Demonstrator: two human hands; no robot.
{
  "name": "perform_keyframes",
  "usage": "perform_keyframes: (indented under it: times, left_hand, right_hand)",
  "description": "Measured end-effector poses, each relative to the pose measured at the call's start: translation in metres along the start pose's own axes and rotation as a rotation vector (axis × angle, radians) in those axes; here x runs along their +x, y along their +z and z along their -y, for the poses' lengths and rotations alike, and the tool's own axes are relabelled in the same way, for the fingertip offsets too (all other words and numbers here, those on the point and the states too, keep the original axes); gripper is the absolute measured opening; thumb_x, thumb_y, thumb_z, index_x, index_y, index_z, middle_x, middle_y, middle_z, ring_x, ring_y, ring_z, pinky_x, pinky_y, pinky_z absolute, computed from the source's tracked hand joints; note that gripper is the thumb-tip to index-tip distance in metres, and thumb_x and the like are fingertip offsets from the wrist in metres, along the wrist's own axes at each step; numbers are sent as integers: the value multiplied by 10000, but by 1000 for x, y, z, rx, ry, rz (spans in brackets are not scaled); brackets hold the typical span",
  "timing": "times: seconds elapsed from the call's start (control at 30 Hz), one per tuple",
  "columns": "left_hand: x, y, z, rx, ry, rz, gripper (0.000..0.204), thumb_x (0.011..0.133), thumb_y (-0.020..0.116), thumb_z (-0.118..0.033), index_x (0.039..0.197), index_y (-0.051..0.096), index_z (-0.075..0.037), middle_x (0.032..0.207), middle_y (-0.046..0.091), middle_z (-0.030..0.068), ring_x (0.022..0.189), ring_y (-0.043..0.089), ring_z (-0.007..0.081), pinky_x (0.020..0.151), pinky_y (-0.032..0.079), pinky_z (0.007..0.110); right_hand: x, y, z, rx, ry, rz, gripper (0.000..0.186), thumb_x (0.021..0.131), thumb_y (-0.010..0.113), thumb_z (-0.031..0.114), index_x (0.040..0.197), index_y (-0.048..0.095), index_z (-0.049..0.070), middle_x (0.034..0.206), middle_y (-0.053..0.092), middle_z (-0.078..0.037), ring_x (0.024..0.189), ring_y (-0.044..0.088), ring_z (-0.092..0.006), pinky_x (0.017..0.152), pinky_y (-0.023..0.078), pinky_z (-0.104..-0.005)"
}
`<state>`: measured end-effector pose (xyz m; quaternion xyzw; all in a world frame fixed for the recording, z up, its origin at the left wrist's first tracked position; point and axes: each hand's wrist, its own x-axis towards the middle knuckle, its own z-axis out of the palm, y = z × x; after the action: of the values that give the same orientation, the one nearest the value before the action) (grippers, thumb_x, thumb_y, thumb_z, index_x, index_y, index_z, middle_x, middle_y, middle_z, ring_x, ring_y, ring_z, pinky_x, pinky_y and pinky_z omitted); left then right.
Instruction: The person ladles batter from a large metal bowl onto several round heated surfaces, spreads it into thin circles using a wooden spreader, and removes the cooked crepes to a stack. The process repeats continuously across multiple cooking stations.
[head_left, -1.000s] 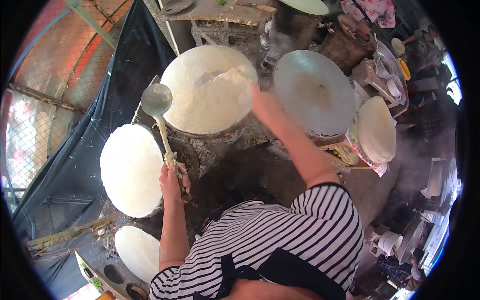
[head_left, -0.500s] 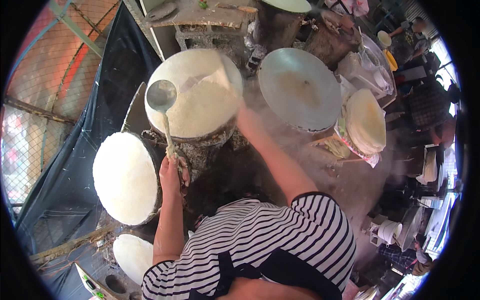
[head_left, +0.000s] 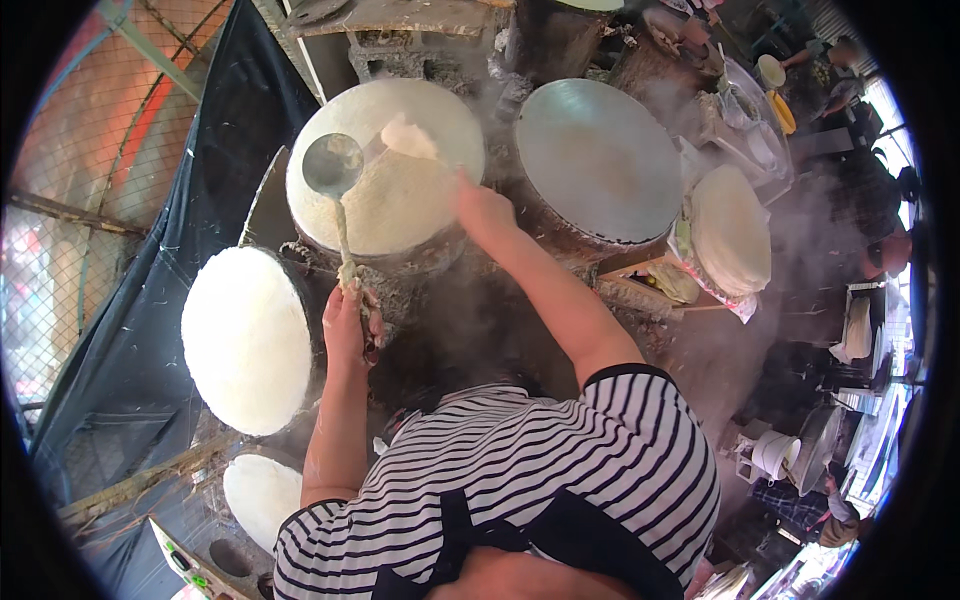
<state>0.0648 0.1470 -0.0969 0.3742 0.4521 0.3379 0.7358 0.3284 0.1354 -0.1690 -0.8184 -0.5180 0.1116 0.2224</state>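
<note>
My left hand (head_left: 350, 322) is closed around the handle of a metal ladle (head_left: 333, 165). The ladle's round bowl hangs over the left part of a wide round pan (head_left: 384, 255), which is covered with a pale, thin sheet of batter (head_left: 400, 195). A whiter flap or patch (head_left: 408, 137) lies on the far part of that sheet. At the pan's right rim, my right hand (head_left: 487, 215) has its fingers closed together against the edge. Whatever may be between them is hidden. Batter clings to the ladle's handle near my left hand.
Right of the pan stands a bare, steaming metal pan (head_left: 598, 160). Beyond it lies a stack of thin flatbreads (head_left: 732, 230). On the left are a white-covered round (head_left: 247, 342) and a smaller one (head_left: 265, 500). A dark tarp (head_left: 240, 130) hangs alongside. People work at far right.
My right hand has come inward and left onto the pan's rim. The ladle bowl has shifted slightly right. A blurred flap at the far right of the sheet no longer shows there.
</note>
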Motion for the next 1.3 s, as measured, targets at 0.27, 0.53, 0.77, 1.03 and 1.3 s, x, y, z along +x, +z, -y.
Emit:
perform_keyframes:
  times: [0.27,0.53,0.77,1.03,1.3]
  left_hand:
    - [4,-4,4,10,-18,7,241,928,485,-275,835,471,-53,546,453,28,333,388,104,289,334,232]
    - [11,-14,-1,142,24,-43,196,926,481,-231,860,486,-46,606,490,38,360,414,102,299,343,234]
    - [101,-28,9,790,510,-201,351,857,549,-167,1116,480,59,746,596,160,605,591,248,522,461,343]
    - [109,-27,21,1109,639,-129,393,839,539,-138,1139,466,104,845,592,297,816,585,422,700,474,413]
    - [31,7,-9,8,-151,102,179,901,487,-163,959,522,2,666,513,42,509,465,123,414,396,245]
  right_hand:
    - [-59,19,18,72,112,111,488,861,416,140,1333,305,76,771,629,-199,710,616,-388,634,470,-510]
    - [-4,16,-7,-28,-28,130,440,856,423,159,1290,385,99,842,630,-207,763,608,-389,675,478,-490]
    - [-14,-3,-8,72,-229,53,417,905,376,213,1320,390,176,849,627,-198,774,604,-380,664,472,-465]
    - [-125,79,49,907,333,-18,440,896,423,163,1322,366,68,809,585,-266,736,580,-422,641,466,-435]
    - [-118,89,109,1411,288,234,409,892,451,158,1291,416,72,783,571,-253,696,586,-376,610,465,-400]
